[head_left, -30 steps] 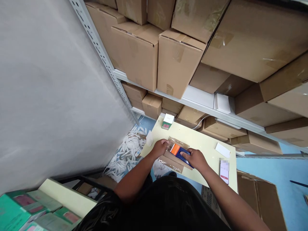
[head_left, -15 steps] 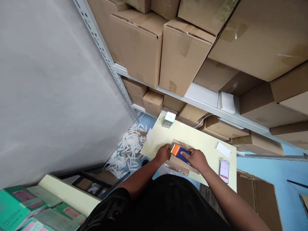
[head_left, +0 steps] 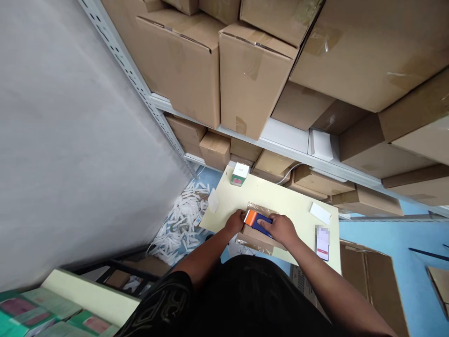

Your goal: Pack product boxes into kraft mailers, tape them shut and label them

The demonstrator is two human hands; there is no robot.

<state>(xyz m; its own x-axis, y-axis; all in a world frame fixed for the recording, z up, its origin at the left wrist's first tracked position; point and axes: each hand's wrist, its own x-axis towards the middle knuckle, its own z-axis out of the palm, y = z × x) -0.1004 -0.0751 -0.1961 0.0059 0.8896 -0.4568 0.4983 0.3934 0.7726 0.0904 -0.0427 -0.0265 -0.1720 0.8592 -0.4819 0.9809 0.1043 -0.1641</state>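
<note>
On the pale yellow table (head_left: 287,202) lies a flat brown cardboard piece in clear plastic wrap (head_left: 255,238). An orange and blue tool (head_left: 255,220) rests on it. My right hand (head_left: 278,229) is closed over the blue end of that tool and presses it down. At the left edge of the wrapped cardboard, my left hand (head_left: 234,221) holds the package with its fingers curled against it.
A small green and white box (head_left: 240,173) stands at the table's far edge. A phone (head_left: 322,242) and a white card (head_left: 320,213) lie to the right. White paper strips (head_left: 182,222) litter the floor. Shelves (head_left: 298,157) hold cardboard boxes. Green boxes (head_left: 38,314) sit near left.
The tool under my right hand has slid a little to the left along the package, towards my left hand. The view has shifted slightly.
</note>
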